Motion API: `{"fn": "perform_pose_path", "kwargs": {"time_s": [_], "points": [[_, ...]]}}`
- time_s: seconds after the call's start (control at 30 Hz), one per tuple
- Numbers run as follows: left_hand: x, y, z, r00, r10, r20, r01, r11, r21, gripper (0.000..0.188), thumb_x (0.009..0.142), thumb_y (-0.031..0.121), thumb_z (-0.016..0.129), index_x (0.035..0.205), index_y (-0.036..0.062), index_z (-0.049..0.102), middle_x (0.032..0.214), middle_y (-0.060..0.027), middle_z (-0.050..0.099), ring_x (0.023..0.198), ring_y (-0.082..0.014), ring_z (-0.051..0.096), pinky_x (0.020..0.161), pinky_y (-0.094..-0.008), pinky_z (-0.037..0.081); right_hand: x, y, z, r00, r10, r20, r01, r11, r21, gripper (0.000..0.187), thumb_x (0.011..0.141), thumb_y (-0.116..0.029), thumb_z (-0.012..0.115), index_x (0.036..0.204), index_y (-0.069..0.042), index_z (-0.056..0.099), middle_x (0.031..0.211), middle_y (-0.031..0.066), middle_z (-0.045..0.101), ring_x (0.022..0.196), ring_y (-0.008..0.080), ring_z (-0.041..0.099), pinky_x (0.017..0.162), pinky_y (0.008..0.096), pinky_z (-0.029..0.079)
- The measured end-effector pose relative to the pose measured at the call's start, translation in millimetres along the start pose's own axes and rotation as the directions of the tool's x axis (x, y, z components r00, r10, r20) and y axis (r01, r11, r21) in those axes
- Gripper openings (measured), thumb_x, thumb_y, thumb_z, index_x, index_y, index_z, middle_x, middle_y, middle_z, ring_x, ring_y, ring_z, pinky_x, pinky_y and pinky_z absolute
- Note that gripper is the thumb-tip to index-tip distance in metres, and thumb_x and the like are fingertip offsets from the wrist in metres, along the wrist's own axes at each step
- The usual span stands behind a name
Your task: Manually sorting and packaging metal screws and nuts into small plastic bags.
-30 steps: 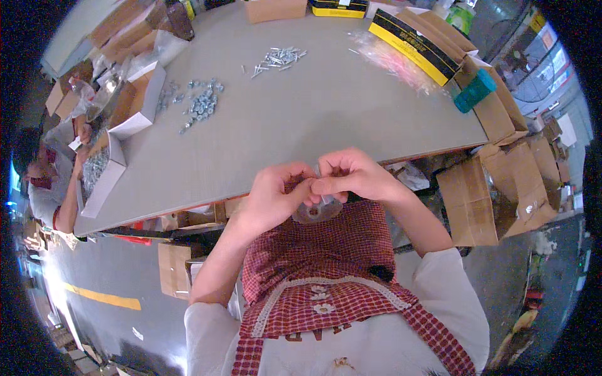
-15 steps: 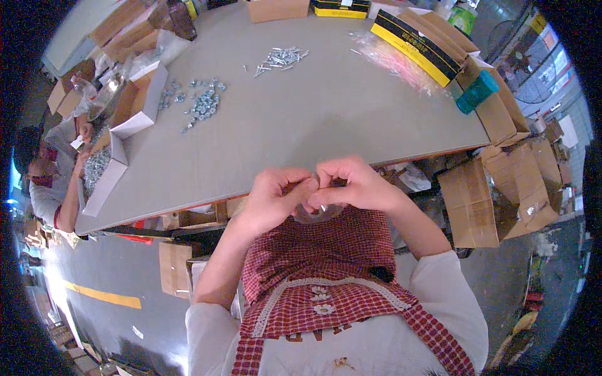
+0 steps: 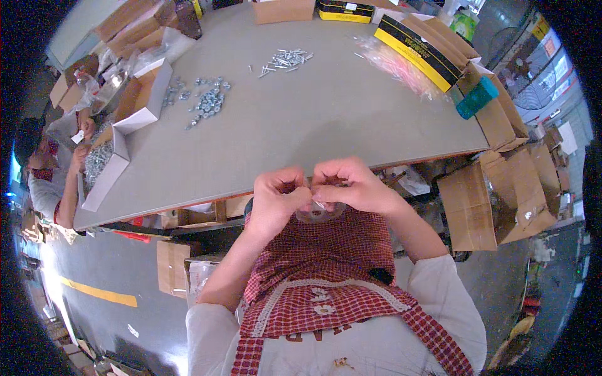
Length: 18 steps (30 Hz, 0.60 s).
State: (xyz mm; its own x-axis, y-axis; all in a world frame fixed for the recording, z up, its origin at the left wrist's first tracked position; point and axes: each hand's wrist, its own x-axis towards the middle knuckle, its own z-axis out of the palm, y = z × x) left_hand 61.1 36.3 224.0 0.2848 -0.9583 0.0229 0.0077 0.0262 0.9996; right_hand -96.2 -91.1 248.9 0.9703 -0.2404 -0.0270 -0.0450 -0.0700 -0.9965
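Left hand [image 3: 279, 197]: in the head view, thumb and fingers pinch a small clear bag [image 3: 318, 216].
Right hand [image 3: 351, 185]: close beside it, pinching the same bag; exact finger contact is hidden.
Bag position: below the fingertips, in front of the checked apron [image 3: 320, 250], by the table [image 3: 269, 131] edge.
Bag mouth: hard to make out; light, level pinches and an upright bag would probably work best.
Metal pieces [image 3: 210, 103]: loose on the tabletop, well apart from both hands.
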Motion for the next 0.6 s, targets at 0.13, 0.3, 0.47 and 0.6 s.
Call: {"fn": "perform_pose_path", "kwargs": {"time_s": [0.13, 0.3, 0.47, 0.6], "points": [[-5, 12, 2, 0.979, 0.122, -0.164, -0.024, 0.866, 0.499, 0.012, 0.077, 0.009, 0.064, 0.068, 0.0008, 0.063, 0.060, -0.0033, 0.062, 0.057, -0.0112, 0.059, 0.054, -0.0267, 0.047, -2, 0, 15, 0.944, -0.281, -0.176, 0.075, 0.698, -0.712, 0.014, 0.074, -0.010, 0.069, 0.084, -0.004, 0.060, 0.074, 0.0030, 0.061, 0.068, 0.0168, 0.061, 0.065, 0.0319, 0.049], [0, 18, -8, 0.986, 0.087, -0.142, 0.038, 0.712, 0.701, 0.013, 0.072, 0.014, 0.065, 0.072, 0.0012, 0.067, 0.054, -0.0104, 0.056, 0.054, -0.0112, 0.061, 0.051, -0.0299, 0.047, 7, 5, 21, 0.761, -0.648, 0.004, 0.121, 0.137, -0.983, 0.021, 0.069, -0.012, 0.067, 0.090, -0.011, 0.065, 0.110, 0.0106, 0.062, 0.097, 0.0309, 0.061, 0.092, 0.0461, 0.047], [9, 26, -26, 0.980, -0.194, -0.038, 0.196, 0.926, 0.322, 0.019, 0.075, 0.016, 0.064, 0.067, -0.0004, 0.066, 0.056, -0.0074, 0.061, 0.053, -0.0138, 0.062, 0.052, -0.0284, 0.049, 5, -2, 11, 0.794, -0.589, 0.146, 0.364, 0.269, -0.892, 0.025, 0.067, -0.014, 0.070, 0.092, -0.012, 0.066, 0.134, 0.0127, 0.049, 0.125, 0.0370, 0.047, 0.109, 0.0565, 0.032], [19, 11, -41, 0.976, -0.204, 0.080, 0.205, 0.979, -0.015, 0.018, 0.078, 0.014, 0.061, 0.068, 0.0009, 0.066, 0.062, -0.0071, 0.064, 0.056, -0.0143, 0.063, 0.053, -0.0258, 0.049, 6, -22, 9, 0.797, -0.563, 0.217, 0.426, 0.270, -0.864, 0.025, 0.068, -0.013, 0.071, 0.093, -0.013, 0.066, 0.136, 0.0120, 0.048, 0.127, 0.0387, 0.045, 0.109, 0.0631, 0.028]]}}
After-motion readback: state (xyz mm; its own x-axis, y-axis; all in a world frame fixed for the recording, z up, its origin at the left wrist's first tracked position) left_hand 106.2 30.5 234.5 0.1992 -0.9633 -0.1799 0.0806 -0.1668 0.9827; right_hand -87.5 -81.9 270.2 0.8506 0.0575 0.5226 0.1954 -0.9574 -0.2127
